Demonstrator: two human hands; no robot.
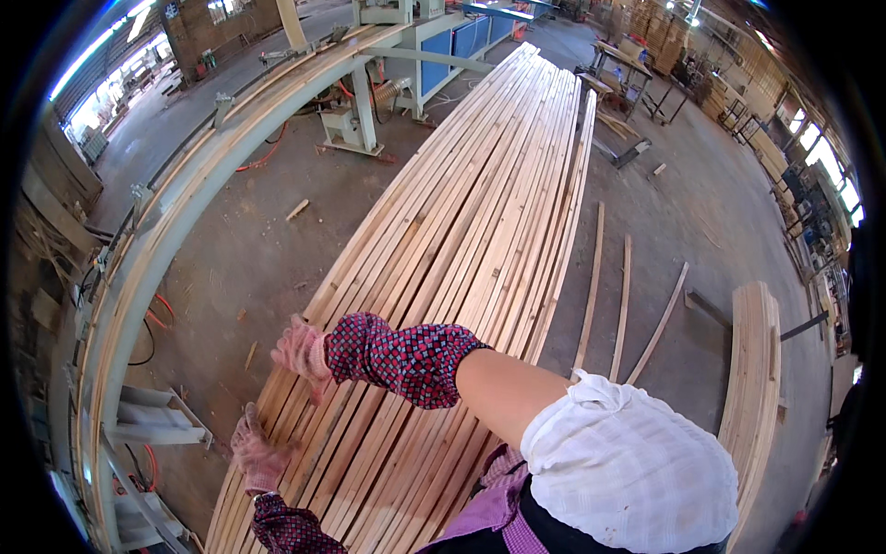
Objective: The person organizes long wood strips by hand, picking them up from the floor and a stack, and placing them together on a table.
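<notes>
Head view, workshop. I see a long stack of slats (480, 212) running from the lower left, under my arms, away to the upper centre. Both gloved hands sit on its near left edge. My right hand (303, 351) reaches across from the right, its forearm in a red-checked sleeve (401, 355); its fingers (288, 343) curl over the outermost slats at the left edge, and whether they clamp one slat or only press on it I cannot tell. My left hand (257, 452) lies nearer to me on the same edge, fingers (247, 427) laid narrow along the outer slat; a grip is not shown clearly.

Edges and room: the stack's left edge borders bare concrete floor (231, 258), with small wood scraps on it. Beyond that floor a long grey rail (185, 198) curves along the left side, well apart from the stack. To the right of the stack three loose slats (626, 295) lie on the floor, and farther right stands a second, shorter stack (752, 369). A blue machine (461, 42) stands near the far end.
</notes>
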